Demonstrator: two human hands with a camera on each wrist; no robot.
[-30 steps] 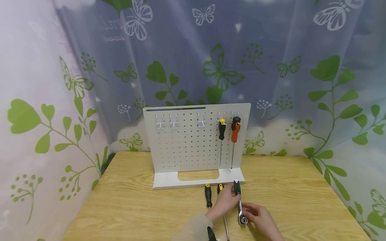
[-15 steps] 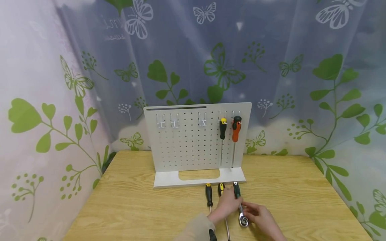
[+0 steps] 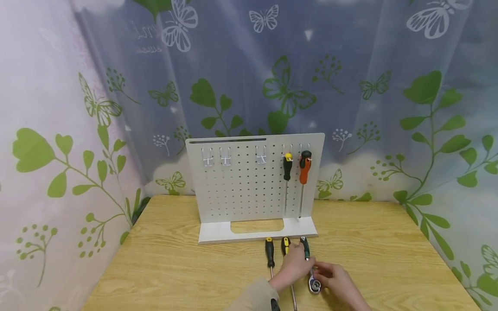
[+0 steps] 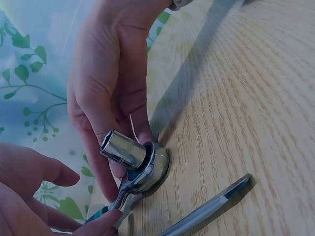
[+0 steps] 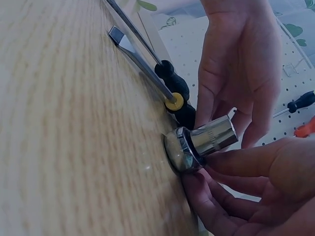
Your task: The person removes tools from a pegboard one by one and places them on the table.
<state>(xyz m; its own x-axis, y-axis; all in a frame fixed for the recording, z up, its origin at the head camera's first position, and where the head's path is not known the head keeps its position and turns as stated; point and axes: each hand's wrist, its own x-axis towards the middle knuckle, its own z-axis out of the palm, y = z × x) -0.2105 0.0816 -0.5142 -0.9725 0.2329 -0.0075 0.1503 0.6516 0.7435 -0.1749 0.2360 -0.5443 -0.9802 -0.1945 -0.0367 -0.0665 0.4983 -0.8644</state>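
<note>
A ratchet wrench (image 3: pixel 314 286) with a green-and-black handle and a chrome head lies along the tabletop in front of the pegboard. Its socket (image 4: pixel 125 150) points up from the head. My left hand (image 3: pixel 293 264) holds the wrench around the lower handle and neck, hiding part of it. On the other side, my right hand (image 3: pixel 335 280) pinches the ratchet head, thumb beside the socket and fingers beneath, as the right wrist view shows. Just left of the wrench, a black-and-yellow screwdriver (image 3: pixel 285 242) runs partly under my left wrist. Another screwdriver (image 3: pixel 269 252) lies farther left.
A white pegboard (image 3: pixel 249 185) stands on the wooden table (image 3: pixel 155 259). A black-and-yellow screwdriver (image 3: pixel 287 167) and an orange-and-black one (image 3: pixel 305 169) hang at its right. Wire hooks (image 3: pixel 225 157) sit along its upper part. A printed curtain (image 3: pixel 233 65) hangs behind.
My left hand has slid slightly down and right, from the handle toward the neck. The wrench's handle end has shifted slightly down and left. My right hand stays almost where it was.
</note>
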